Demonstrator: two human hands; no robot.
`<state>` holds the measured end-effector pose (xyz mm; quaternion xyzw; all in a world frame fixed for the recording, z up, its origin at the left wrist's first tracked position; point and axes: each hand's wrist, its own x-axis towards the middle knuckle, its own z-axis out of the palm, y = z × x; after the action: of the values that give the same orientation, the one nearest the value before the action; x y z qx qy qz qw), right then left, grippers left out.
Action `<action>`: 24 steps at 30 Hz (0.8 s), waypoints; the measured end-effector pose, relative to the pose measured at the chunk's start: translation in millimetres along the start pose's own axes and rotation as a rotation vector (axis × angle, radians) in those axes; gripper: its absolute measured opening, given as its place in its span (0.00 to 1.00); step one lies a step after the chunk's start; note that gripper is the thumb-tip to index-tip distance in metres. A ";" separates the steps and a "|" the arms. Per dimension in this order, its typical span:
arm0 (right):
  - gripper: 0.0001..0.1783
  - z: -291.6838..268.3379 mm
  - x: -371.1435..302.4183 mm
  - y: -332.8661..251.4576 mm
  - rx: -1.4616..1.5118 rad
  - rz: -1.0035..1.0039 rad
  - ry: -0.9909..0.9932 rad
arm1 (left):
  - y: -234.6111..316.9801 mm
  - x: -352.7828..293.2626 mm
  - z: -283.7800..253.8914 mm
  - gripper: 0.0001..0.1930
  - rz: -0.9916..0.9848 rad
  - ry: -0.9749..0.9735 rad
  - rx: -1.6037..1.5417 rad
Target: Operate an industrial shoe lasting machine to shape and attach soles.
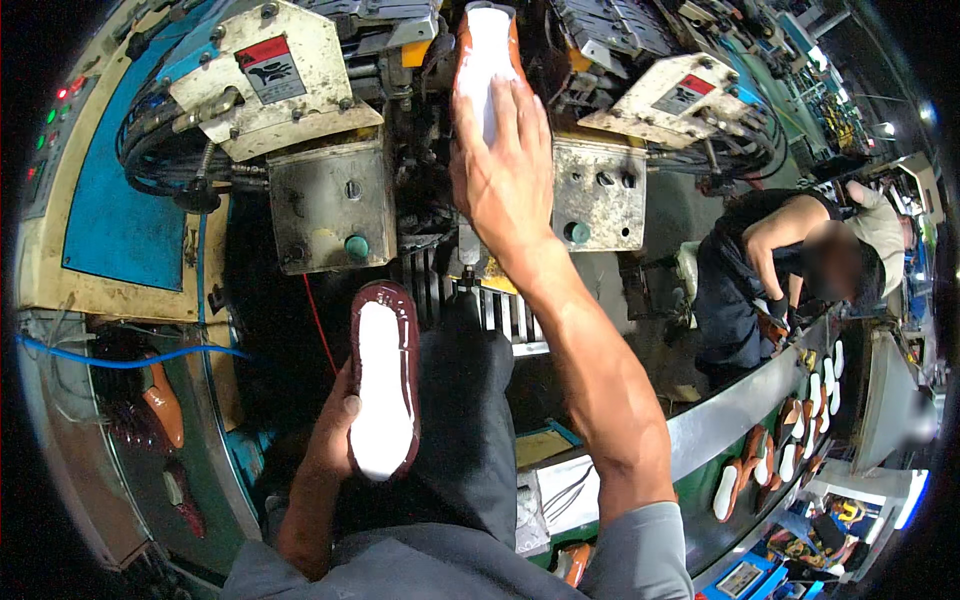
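My left hand (335, 425) is closed around the side of a glossy dark red shoe (412, 350), its white underside facing up. This shoe is held upright in front of my dark trousers. Further ahead, a brown shoe (462, 70) with a white underside (488, 45) sits between the two sides of a machine. My right hand (507, 185) reaches over its near end and grips it, fingers stretched along the underside. The near end of that shoe is hidden beneath my palm.
Machine boxes with green buttons (357, 246) flank my right hand. A control panel (50, 130) stands at left, above a side conveyor with shoes (163, 405). At right, a conveyor carries several white-bottomed brown shoes (727, 490). Behind it a person (740, 270) bends over.
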<state>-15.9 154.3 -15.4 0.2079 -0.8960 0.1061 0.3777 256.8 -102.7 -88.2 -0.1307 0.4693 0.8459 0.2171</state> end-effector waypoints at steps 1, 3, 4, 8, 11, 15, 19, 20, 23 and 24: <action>0.28 6.7 10.6 6.7 -0.012 -0.006 0.037 | 12.1 6.5 17.4 0.53 0.027 0.007 0.022; 0.27 21.0 30.6 20.5 -0.023 -0.024 0.055 | 14.3 19.6 20.0 0.53 0.017 0.006 0.029; 0.26 27.3 38.5 26.3 -0.039 -0.035 0.066 | 15.5 23.0 20.5 0.53 -0.003 0.001 0.036; 0.29 44.0 70.3 43.0 -0.054 -0.036 0.078 | 22.3 48.7 17.5 0.56 -0.035 -0.036 0.113; 0.28 45.8 74.4 41.9 -0.044 -0.021 0.124 | 34.3 63.3 30.9 0.58 -0.074 -0.003 0.094; 0.25 27.5 86.9 37.6 -0.009 -0.011 0.032 | 34.6 80.4 27.8 0.58 -0.080 -0.033 0.167; 0.26 21.4 90.0 34.9 0.112 -0.025 0.041 | 48.1 83.4 43.6 0.56 -0.016 -0.108 0.190; 0.26 23.6 88.3 33.9 0.140 -0.036 0.047 | 48.9 80.7 44.2 0.56 -0.010 -0.100 0.188; 0.27 11.2 81.4 42.2 0.184 -0.061 0.068 | 48.4 71.9 48.5 0.48 0.160 -0.101 0.464; 0.28 1.9 78.2 47.1 0.186 -0.056 0.073 | 46.8 66.6 51.7 0.48 0.154 -0.122 0.467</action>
<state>-87.6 172.7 38.2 0.2628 -0.8618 0.1859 0.3919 175.0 -64.2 -54.9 0.0106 0.6466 0.7349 0.2043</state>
